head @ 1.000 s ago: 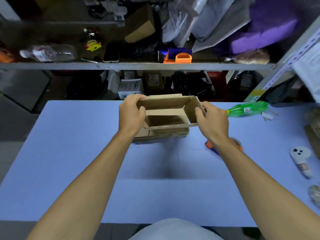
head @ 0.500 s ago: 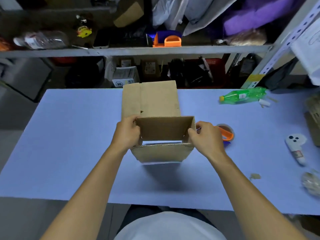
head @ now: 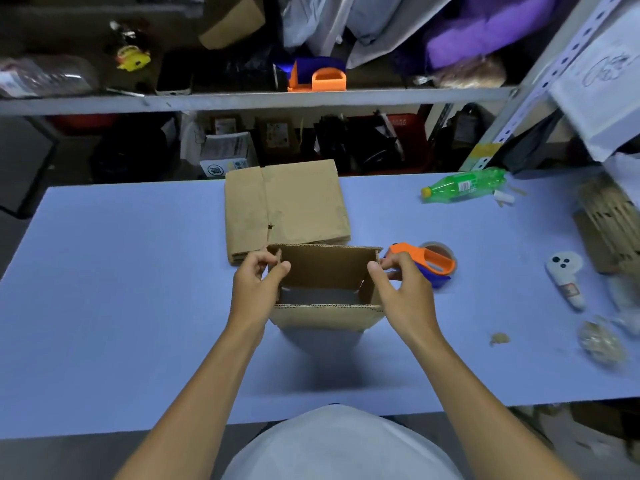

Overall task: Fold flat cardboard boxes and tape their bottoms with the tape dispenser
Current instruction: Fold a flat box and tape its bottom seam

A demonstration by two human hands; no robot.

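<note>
Left hand (head: 254, 289), right hand (head: 403, 292) pinch opened box (head: 325, 315) sides, box between.

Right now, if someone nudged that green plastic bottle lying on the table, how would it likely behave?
The green bottle lies on its side on the blue table, so a sideways nudge would probably roll it. It looks like thin plastic, so likely light and easy to shift. How much liquid it holds cannot be told, so its weight is uncertain.

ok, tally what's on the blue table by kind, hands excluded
Open box: 1
Flat box stack: 1
Tape dispenser: 1
Green bottle: 1
White controller: 1
Crumpled plastic: 1
Cardboard pile, right edge: 1
Total: 7
</note>
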